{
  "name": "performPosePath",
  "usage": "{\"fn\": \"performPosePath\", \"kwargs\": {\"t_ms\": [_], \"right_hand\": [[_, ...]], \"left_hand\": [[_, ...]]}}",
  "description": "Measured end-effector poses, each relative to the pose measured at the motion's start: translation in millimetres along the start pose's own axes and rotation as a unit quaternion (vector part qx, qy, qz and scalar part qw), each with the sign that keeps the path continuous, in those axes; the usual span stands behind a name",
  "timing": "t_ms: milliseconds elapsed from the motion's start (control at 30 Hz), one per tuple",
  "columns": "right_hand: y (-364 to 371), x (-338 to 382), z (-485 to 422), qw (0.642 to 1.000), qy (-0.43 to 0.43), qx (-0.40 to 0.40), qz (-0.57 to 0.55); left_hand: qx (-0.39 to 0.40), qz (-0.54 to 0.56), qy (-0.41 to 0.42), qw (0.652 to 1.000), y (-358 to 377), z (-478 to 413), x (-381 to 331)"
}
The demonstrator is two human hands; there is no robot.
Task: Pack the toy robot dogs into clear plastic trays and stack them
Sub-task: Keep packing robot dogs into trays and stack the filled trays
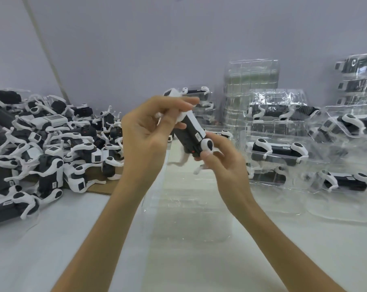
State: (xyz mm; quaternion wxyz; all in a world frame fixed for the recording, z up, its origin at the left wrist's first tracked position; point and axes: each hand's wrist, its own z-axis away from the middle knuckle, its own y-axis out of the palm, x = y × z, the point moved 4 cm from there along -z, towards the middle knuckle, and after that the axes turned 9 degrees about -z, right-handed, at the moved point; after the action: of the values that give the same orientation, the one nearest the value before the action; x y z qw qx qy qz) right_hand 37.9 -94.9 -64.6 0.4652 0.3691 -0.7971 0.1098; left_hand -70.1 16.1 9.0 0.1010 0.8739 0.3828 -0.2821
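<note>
Two hands curl round one toy dog [194, 131], left hand [144, 140] up high, right hand [218, 165] down low. Next it likely goes down into the clear tray [189, 218] below.

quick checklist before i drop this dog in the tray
1. Grip on the dog: ok. The left hand holds its upper end and the right hand pinches its lower end.
2. Tray in place: ok. It lies on the table below the hands and looks empty.
3. Dog level with the tray: not ok. It is tilted and held well above.
4. Legs tucked: cannot tell. The lower legs are blurred.
5. Stack ready for another tray: cannot tell. The clear plastic hides its top.
</note>
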Motion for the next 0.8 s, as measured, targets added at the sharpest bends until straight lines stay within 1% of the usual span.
{"fn": "performPosePath", "kwargs": {"t_ms": [67, 133, 200, 267, 300, 333, 367, 400, 433, 467, 500, 567, 667, 800], "right_hand": [[-11.7, 2.1, -3.6, 0.998, -0.008, -0.053, 0.044], [-21.5, 3.4, -7.1, 0.992, -0.016, -0.066, 0.104], [-25.5, 4.2, -9.1, 0.986, -0.018, -0.054, 0.156], [-26.4, 4.0, -10.3, 0.981, -0.015, -0.046, 0.186], [-26.7, 3.4, -10.3, 0.98, -0.011, -0.042, 0.194], [-27.0, 2.9, -10.2, 0.979, -0.008, -0.039, 0.201], [-27.3, 2.2, -10.1, 0.977, -0.007, -0.037, 0.209], [-28.0, 0.4, -9.9, 0.976, -0.003, -0.038, 0.216], [-28.5, -2.3, -9.4, 0.975, 0.003, -0.038, 0.221], [-28.3, -5.0, -8.6, 0.973, 0.01, -0.037, 0.226], [-27.9, -7.5, -8.2, 0.972, 0.015, -0.033, 0.231], [-28.5, -13.1, -8.3, 0.972, 0.02, -0.026, 0.232], [-29.7, -22.3, -8.4, 0.967, 0.027, -0.003, 0.252], [-28.8, -34.7, -7.8, 0.945, 0.069, 0.063, 0.314]], "left_hand": [[0.04, -0.006, -0.03, 0.999, -1.0, 3.1, 7.2], [0.06, -0.025, -0.042, 0.997, -10.1, 9.2, 16.4], [0.034, -0.058, -0.038, 0.997, -24.1, 18.9, 30.1], [0.002, -0.129, -0.069, 0.989, -37.9, 34.6, 55.0], [0.008, -0.155, -0.11, 0.982, -42.3, 45.3, 73.7], [0.042, -0.156, -0.181, 0.97, -43.1, 54.7, 92.1], [0.091, -0.143, -0.275, 0.946, -39.9, 63.9, 109.0], [0.15, -0.137, -0.344, 0.917, -35.7, 74.5, 123.1], [0.211, -0.149, -0.354, 0.899, -31.8, 85.3, 128.7], [0.247, -0.16, -0.333, 0.896, -29.7, 94.2, 128.6], [0.249, -0.169, -0.317, 0.899, -29.5, 98.2, 125.3], [0.222, -0.163, -0.318, 0.907, -36.6, 98.3, 121.9], [0.21, -0.177, -0.309, 0.91, -43.0, 92.5, 120.7], [0.161, -0.185, -0.268, 0.932, -47.6, 87.4, 113.6]]}}
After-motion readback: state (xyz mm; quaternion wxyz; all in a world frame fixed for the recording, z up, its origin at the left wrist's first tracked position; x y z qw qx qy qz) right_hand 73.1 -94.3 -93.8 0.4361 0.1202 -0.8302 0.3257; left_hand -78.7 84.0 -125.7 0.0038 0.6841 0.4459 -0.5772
